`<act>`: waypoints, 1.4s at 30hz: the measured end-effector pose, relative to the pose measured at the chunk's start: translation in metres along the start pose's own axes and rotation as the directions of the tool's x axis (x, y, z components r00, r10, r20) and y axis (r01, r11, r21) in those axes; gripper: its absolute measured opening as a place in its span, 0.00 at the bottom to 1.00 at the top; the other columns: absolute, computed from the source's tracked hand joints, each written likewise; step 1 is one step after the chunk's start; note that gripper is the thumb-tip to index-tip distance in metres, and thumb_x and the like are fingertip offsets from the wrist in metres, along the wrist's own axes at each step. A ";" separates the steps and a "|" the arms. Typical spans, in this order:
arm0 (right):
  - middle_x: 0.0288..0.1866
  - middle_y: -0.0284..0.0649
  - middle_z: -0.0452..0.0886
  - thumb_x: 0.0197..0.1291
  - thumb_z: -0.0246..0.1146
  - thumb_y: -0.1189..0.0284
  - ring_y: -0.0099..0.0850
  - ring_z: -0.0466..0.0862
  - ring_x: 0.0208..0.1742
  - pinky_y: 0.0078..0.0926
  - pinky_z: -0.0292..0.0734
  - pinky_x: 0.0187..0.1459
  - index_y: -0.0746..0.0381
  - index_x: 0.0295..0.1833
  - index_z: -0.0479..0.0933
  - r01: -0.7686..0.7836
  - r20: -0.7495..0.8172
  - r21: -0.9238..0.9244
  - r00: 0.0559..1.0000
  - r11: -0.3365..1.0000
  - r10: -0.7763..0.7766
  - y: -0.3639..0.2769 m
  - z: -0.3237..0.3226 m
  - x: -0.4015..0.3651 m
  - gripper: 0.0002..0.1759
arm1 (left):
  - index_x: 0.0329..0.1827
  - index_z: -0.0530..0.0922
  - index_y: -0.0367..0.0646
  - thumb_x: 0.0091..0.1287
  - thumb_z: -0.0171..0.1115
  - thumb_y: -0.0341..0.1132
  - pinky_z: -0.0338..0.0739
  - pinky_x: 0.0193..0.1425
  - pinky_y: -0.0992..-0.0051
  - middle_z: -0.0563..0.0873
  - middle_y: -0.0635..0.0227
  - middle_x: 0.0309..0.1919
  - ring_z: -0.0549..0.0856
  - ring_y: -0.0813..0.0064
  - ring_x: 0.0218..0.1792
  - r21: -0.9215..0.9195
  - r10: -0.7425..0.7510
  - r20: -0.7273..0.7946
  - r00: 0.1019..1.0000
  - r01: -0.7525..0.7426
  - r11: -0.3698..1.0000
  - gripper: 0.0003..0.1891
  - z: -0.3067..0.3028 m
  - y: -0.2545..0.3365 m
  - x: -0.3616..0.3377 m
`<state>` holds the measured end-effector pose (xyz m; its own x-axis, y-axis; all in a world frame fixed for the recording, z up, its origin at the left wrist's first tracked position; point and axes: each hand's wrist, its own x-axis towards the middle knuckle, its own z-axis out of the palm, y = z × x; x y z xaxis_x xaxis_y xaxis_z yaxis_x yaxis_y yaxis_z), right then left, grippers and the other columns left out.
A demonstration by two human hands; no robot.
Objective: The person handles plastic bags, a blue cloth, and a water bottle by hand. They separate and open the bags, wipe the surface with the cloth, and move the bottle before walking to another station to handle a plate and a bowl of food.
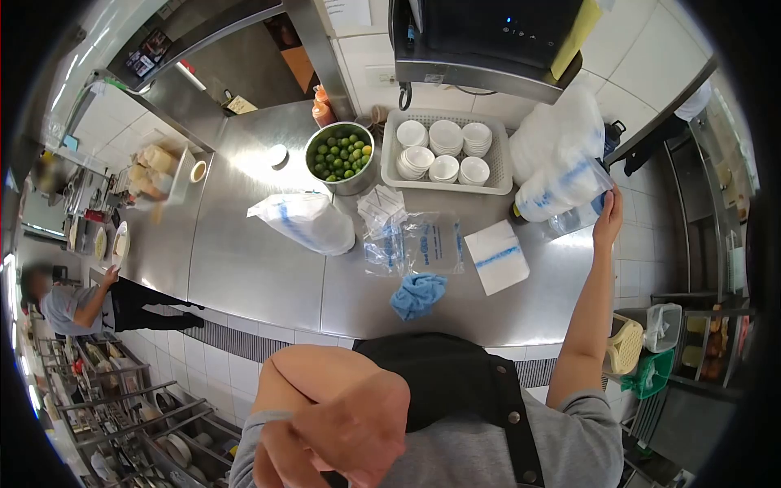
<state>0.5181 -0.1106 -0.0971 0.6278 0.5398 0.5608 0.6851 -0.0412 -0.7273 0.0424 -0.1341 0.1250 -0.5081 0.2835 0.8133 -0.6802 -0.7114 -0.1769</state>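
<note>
My right hand is at the wrapped packs, counter's right end, perhaps steadying them; fingers partly hidden, can't tell if clamped. Left hand, blurred before my chest: can't tell. 6 bowl stacks share 1 crate, likely for tidiness.

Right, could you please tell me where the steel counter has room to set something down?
The steel counter is bare left of the white wrapped bundle and, in front, between it and the blue cloth. Crowded: the back, with lime pot and basket, and the right, around the wrapped stack beside the right hand.
</note>
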 end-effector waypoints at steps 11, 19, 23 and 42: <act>0.61 0.50 0.82 0.67 0.64 0.79 0.35 0.81 0.61 0.31 0.73 0.64 0.67 0.55 0.71 -0.143 -0.371 0.109 0.912 0.984 0.174 0.009 0.033 0.000 0.14 | 0.71 0.62 0.42 0.54 0.77 0.38 0.75 0.45 0.65 0.71 0.63 0.57 0.76 0.66 0.51 0.078 0.054 0.014 0.998 -0.055 0.995 0.43 -0.005 0.006 0.002; 0.56 0.48 0.80 0.66 0.66 0.76 0.36 0.80 0.55 0.33 0.75 0.59 0.69 0.56 0.72 0.007 -0.337 0.101 0.941 0.995 0.028 0.007 0.036 -0.012 0.16 | 0.74 0.62 0.48 0.58 0.77 0.35 0.80 0.48 0.60 0.73 0.58 0.59 0.78 0.58 0.53 -0.222 -0.606 0.272 0.748 0.661 0.717 0.42 -0.050 0.057 0.011; 0.52 0.46 0.78 0.67 0.65 0.74 0.34 0.79 0.52 0.31 0.75 0.57 0.68 0.56 0.73 -0.015 -0.421 0.024 0.907 1.000 0.024 0.011 0.041 -0.010 0.16 | 0.75 0.61 0.50 0.59 0.76 0.29 0.82 0.50 0.60 0.76 0.58 0.55 0.81 0.57 0.51 -0.131 -0.606 0.135 0.784 0.621 0.773 0.42 -0.015 0.053 0.018; 0.50 0.43 0.79 0.73 0.61 0.67 0.31 0.76 0.43 0.30 0.74 0.46 0.66 0.58 0.78 0.039 -0.326 -0.082 0.943 0.996 -0.063 0.018 0.037 -0.010 0.16 | 0.77 0.56 0.59 0.62 0.71 0.21 0.80 0.59 0.57 0.74 0.66 0.62 0.79 0.65 0.62 0.089 -0.351 -0.025 0.936 0.352 0.932 0.44 -0.013 0.102 0.038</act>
<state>0.5102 -0.0855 -0.1301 0.6691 0.2378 0.7041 0.7369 -0.0891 -0.6701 -0.0530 -0.1877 0.1305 -0.2502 0.5313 0.8094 -0.7654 -0.6205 0.1707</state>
